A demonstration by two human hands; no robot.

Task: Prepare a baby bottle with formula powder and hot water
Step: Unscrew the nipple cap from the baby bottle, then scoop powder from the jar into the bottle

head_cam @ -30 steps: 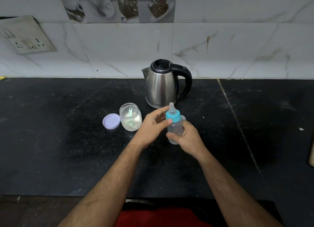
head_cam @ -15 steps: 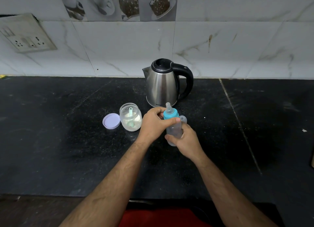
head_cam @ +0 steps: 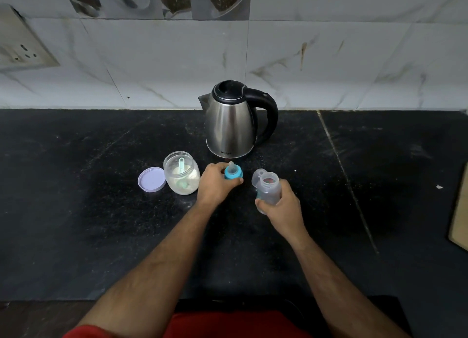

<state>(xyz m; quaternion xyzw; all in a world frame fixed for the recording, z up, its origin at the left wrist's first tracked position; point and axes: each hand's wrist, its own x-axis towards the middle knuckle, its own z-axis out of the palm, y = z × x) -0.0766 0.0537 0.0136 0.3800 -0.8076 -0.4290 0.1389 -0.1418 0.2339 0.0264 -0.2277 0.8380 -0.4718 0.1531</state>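
Where black speckled stone countertop (head_cam: 76, 211) met a marbled tile wall (head_cam: 329, 59), stood a steel kettle (head_cam: 229, 125), small lettering at base too blurred to read. Just left: open formula jar (head_cam: 181, 177), lilac lid (head_cam: 151, 179) touching. Left hand (head_cam: 215, 183) clenched around blue teat cap (head_cam: 233, 173), right hand (head_cam: 281, 206) grasping uncapped bottle (head_cam: 269, 189); bare counter far right.

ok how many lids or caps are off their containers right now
3: a round lilac lid lies flat left of the powder jar; the blue teat cap in the left hand; a clear dome cap behind the bottle.
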